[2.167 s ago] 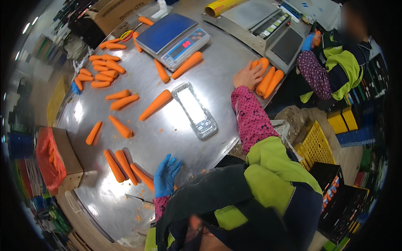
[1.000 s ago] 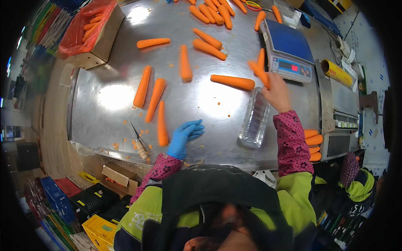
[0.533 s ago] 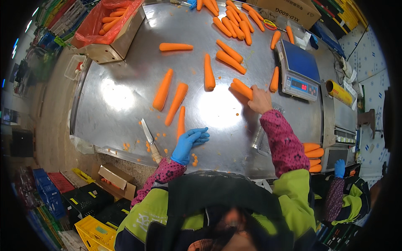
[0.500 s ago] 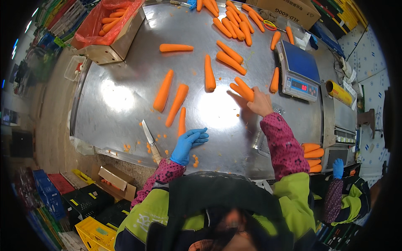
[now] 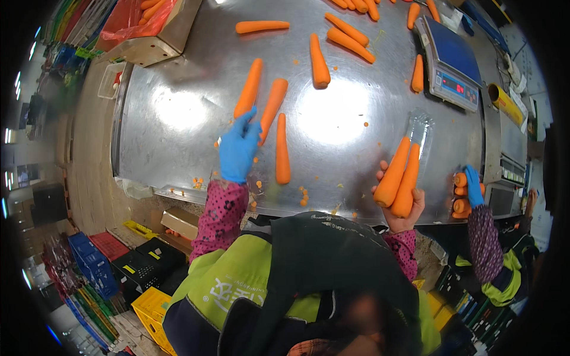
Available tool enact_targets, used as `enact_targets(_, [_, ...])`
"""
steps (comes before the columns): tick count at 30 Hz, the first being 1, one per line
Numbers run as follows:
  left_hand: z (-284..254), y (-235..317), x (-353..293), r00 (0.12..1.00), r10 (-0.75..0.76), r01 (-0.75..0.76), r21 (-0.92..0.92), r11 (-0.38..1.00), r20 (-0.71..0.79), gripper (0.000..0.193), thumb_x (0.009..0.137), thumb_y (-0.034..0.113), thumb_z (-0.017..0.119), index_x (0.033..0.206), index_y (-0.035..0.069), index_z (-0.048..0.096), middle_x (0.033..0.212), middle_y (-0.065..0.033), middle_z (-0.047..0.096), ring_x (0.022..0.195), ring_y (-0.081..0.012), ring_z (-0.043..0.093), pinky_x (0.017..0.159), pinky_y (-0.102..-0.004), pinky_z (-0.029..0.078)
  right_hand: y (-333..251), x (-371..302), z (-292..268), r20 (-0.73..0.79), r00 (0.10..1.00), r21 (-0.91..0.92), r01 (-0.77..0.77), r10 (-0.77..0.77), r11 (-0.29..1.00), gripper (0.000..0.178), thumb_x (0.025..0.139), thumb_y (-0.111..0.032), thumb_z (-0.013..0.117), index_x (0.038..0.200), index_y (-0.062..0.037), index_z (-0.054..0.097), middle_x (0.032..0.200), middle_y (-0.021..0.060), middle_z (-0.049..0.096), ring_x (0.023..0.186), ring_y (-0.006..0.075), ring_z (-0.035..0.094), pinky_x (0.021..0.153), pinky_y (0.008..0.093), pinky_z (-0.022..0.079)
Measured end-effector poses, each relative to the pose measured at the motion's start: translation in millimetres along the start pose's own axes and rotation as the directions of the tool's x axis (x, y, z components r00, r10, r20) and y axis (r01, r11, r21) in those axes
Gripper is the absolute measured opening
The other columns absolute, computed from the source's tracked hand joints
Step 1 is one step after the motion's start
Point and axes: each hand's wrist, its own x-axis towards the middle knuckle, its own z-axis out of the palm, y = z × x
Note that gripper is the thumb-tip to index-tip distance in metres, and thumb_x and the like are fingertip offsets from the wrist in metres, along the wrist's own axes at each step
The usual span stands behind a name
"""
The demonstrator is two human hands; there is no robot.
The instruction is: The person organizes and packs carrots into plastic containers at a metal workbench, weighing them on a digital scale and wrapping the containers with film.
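My left hand (image 5: 239, 147), in a blue glove, hovers over or touches the lower ends of two carrots, the left one (image 5: 249, 86) and the one beside it (image 5: 274, 104); its fingers are stretched out and hold neither. A third carrot (image 5: 282, 151) lies just right of it. A pale knife tip (image 5: 219, 141) peeks out by the glove; the rest is hidden. My bare right hand (image 5: 409, 216) grips a clear plastic tray (image 5: 422, 127) near the front edge, fingers and thumb at its sides. Two carrots (image 5: 396, 178) lie in the tray, thick ends towards me.
More carrots (image 5: 350, 38) are spread on the metal table (image 5: 196, 142). A scale (image 5: 448, 62) stands at the right, a red-lined carton (image 5: 157, 50) at the back left. Carrot scraps (image 5: 197, 183) dot the front edge. A co-worker's gloved hand (image 5: 473, 187) touches stacked carrots at the right.
My right hand has come back towards me, and the two carrots it held now lie in the clear tray it grips. My left hand has moved forward and left over the knife. The view has shifted.
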Motion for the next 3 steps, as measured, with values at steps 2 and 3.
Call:
enact_targets(2, [13.3, -3.9, -22.0, 0.996, 0.022, -0.049, 0.344, 0.938, 0.082, 0.057, 0.092, 0.033, 0.069, 0.144, 0.015, 0.053, 0.098, -0.0073, 0.071, 0.089, -0.0196, 0.069, 0.087, -0.0352, 0.055, 3.1, -7.1, -15.1, -0.005, 0.999, 0.024, 0.033, -0.033, 0.999, 0.084, 0.084, -0.032, 0.06, 0.155, -0.0042, 0.026, 0.146, 0.0253, 0.045, 0.129, 0.0389, 0.051, 0.106, 0.0625, 0.042])
enact_targets(3, [27.6, -15.1, -32.3, 0.99, 0.038, -0.095, 0.438, 0.894, 0.137, 0.068, 0.089, 0.038, 0.073, 0.15, 0.022, 0.047, 0.098, -0.006, 0.072, 0.088, -0.0194, 0.069, 0.089, -0.0363, 0.055, 1.5, -8.5, -21.1, 0.003, 0.998, 0.018, 0.055, -0.055, 0.998, 0.084, 0.084, -0.034, 0.06, 0.155, -0.0044, 0.025, 0.147, 0.0241, 0.043, 0.133, 0.0395, 0.048, 0.107, 0.0621, 0.042])
